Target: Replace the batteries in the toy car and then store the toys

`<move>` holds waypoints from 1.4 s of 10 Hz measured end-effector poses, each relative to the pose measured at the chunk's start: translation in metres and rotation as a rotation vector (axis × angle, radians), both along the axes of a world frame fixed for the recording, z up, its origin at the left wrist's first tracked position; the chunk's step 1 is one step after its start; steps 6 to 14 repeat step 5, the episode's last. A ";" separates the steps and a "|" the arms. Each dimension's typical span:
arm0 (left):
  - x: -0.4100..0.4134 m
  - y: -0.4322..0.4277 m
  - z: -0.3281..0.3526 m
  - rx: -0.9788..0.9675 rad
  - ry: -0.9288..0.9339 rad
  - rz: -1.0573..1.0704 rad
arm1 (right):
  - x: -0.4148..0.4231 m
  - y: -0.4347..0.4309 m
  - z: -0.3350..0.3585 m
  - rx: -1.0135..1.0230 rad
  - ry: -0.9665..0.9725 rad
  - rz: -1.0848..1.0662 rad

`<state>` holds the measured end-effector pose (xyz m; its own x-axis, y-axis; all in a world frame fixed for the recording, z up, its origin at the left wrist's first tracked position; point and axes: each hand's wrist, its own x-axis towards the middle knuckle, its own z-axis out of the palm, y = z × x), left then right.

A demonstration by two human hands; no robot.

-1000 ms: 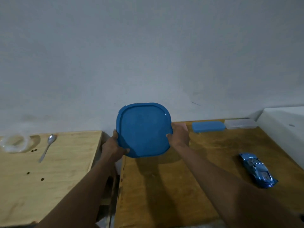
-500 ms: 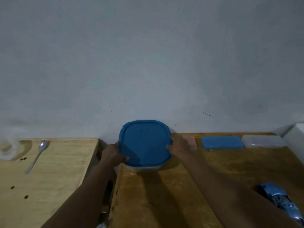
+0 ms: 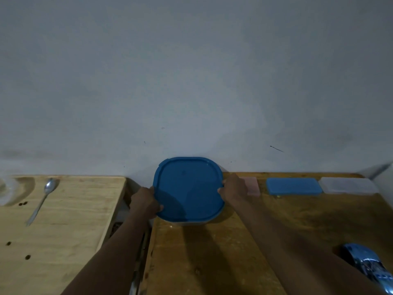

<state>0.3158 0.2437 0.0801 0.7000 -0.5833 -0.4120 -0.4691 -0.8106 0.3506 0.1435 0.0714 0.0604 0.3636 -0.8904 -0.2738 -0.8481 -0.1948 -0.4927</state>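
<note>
A blue square lid [image 3: 188, 189] with rounded corners lies on a pale container whose wall shows just beneath it [image 3: 187, 223], at the far left corner of the dark wooden table [image 3: 212, 262], close to the wall. My left hand [image 3: 145, 202] grips the lid's left edge and my right hand [image 3: 232, 187] grips its right edge. A shiny blue toy car [image 3: 369, 266] lies at the table's right side, partly cut off by the frame edge.
A lighter wooden table [image 3: 63, 220] at left carries a spoon [image 3: 41, 199] and a clear object [image 3: 6, 191] at the frame edge. Along the wall sit a pink box [image 3: 252, 185], a blue flat box [image 3: 294, 186] and a clear flat box [image 3: 348, 185]. A gap separates the tables.
Both hands have lowered the blue lid from a raised, tilted hold down flat onto the container near the wall. The view has tilted up, so the toy car sits lower in frame.
</note>
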 end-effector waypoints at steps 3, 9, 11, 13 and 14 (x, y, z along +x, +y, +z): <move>-0.007 0.015 -0.005 -0.185 0.024 0.021 | -0.006 0.011 0.006 0.055 -0.022 0.049; -0.040 0.052 -0.004 -0.369 0.036 0.102 | -0.037 0.063 0.024 0.042 -0.139 0.118; -0.040 0.052 -0.004 -0.369 0.036 0.102 | -0.037 0.063 0.024 0.042 -0.139 0.118; -0.040 0.052 -0.004 -0.369 0.036 0.102 | -0.037 0.063 0.024 0.042 -0.139 0.118; -0.040 0.052 -0.004 -0.369 0.036 0.102 | -0.037 0.063 0.024 0.042 -0.139 0.118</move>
